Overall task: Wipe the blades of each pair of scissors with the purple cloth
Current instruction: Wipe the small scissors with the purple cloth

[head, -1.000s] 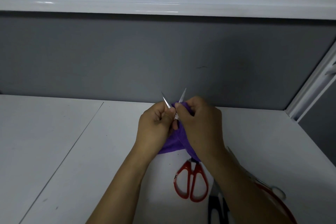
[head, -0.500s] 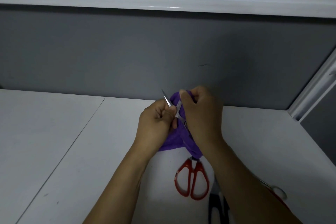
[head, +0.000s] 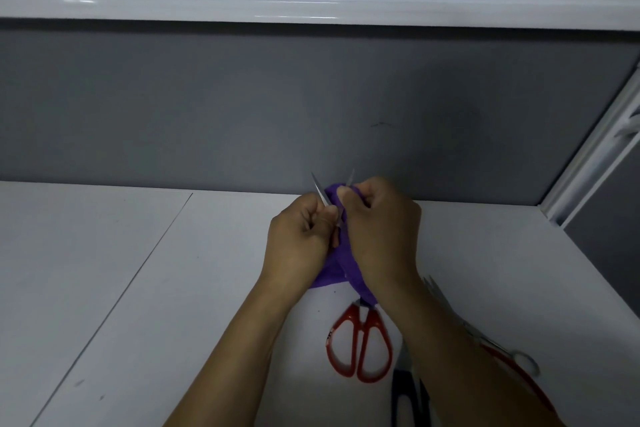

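My left hand (head: 298,243) grips a small pair of scissors (head: 320,192) with its two thin silver blades spread open and pointing up and away. My right hand (head: 381,236) pinches the purple cloth (head: 334,270) around the right blade, whose tip sticks out above my fingers. The cloth hangs down between both hands. The handles of the held scissors are hidden in my left fist. Both hands are above the white table (head: 173,288), close to the grey back wall.
Red-handled scissors (head: 360,345) lie on the table below my hands. Black-handled scissors (head: 403,399) lie at the bottom edge. Another pair with red handles (head: 519,371) is partly hidden under my right forearm. A white rail runs up at the right.
My right hand slid the cloth up over the right blade until its tip was covered, then back down, so the tip shows again. My left hand stayed in place.
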